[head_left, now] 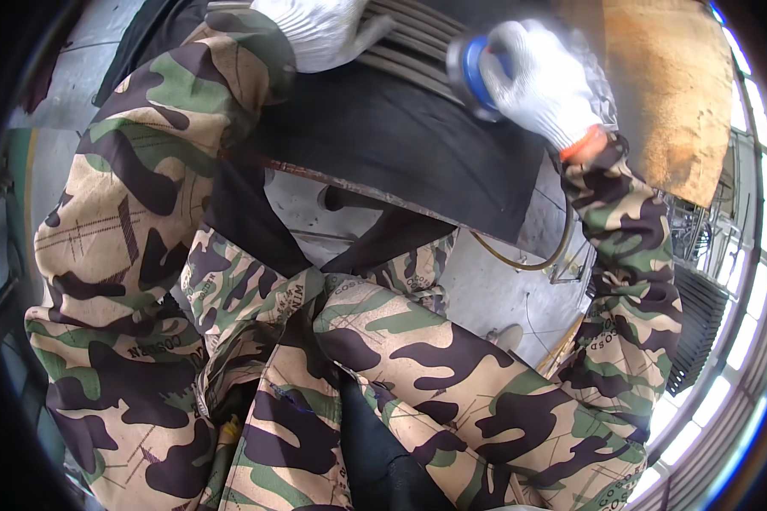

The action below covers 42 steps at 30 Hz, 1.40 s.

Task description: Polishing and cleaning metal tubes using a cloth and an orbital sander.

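My left hand, in a white knit glove, rests at the left part of several long grey strips. Its thumb is stretched out across them, while the upper edge cuts off the other fingers. My right hand, in a white glove with an orange cuff, is closed round a blue, round palm sander. The sander's grey rim is tilted against the right part of the strips and is blurred. Beneath the strips lies a black cloth covering the work table.
A worn wooden board stands at the right. Below the table's rusty front edge hangs a yellowish hose, beside my right arm. My camouflage-clad legs are close to the table. Metal racks stand farther right.
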Tool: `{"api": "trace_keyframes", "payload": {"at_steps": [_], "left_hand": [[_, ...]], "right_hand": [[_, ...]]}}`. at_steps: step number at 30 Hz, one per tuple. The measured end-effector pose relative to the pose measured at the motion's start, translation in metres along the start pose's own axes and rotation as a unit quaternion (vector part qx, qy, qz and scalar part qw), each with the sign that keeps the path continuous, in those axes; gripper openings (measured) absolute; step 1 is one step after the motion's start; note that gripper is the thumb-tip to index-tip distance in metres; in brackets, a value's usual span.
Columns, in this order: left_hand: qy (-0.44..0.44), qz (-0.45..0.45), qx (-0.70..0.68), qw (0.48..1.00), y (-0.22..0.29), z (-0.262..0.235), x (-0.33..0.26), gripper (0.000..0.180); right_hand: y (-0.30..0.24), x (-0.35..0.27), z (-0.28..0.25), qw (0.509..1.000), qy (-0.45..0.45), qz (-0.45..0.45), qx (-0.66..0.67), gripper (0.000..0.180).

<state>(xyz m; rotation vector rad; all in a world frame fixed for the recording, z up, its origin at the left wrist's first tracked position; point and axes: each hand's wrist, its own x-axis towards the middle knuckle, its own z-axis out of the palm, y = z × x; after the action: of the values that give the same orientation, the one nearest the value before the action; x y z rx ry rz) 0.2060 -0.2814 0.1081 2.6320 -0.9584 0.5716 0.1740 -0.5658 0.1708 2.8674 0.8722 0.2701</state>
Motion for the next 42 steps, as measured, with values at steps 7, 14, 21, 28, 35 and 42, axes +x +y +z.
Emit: {"api": "trace_keyframes", "payload": {"at_steps": [7,14,21,28,35,42], "left_hand": [[0.06,-0.061,-0.003,0.996,0.001,0.02,0.01,0.033],[0.1,-0.044,-0.01,0.994,0.0,0.02,0.008,0.027],[0.093,-0.052,-0.023,0.994,0.003,0.02,0.012,0.024],[0.141,-0.04,0.003,0.989,0.009,0.035,0.008,0.029],[0.046,-0.056,0.014,0.997,0.008,0.026,0.0,0.048],[0.008,-0.052,0.016,0.998,0.016,0.036,-0.005,0.059]], "right_hand": [[-0.007,0.012,-0.011,0.998,-0.046,0.025,-0.019,0.02],[-0.012,0.04,-0.011,0.998,0.034,-0.032,0.052,0.019],[-0.031,0.04,-0.026,0.996,0.019,-0.048,0.068,0.016],[-0.001,0.0,-0.002,0.999,-0.005,-0.03,0.031,0.021],[-0.003,-0.008,0.001,0.998,-0.019,-0.033,0.039,0.022],[0.01,-0.017,0.005,0.999,-0.033,-0.023,0.021,0.022]]}}
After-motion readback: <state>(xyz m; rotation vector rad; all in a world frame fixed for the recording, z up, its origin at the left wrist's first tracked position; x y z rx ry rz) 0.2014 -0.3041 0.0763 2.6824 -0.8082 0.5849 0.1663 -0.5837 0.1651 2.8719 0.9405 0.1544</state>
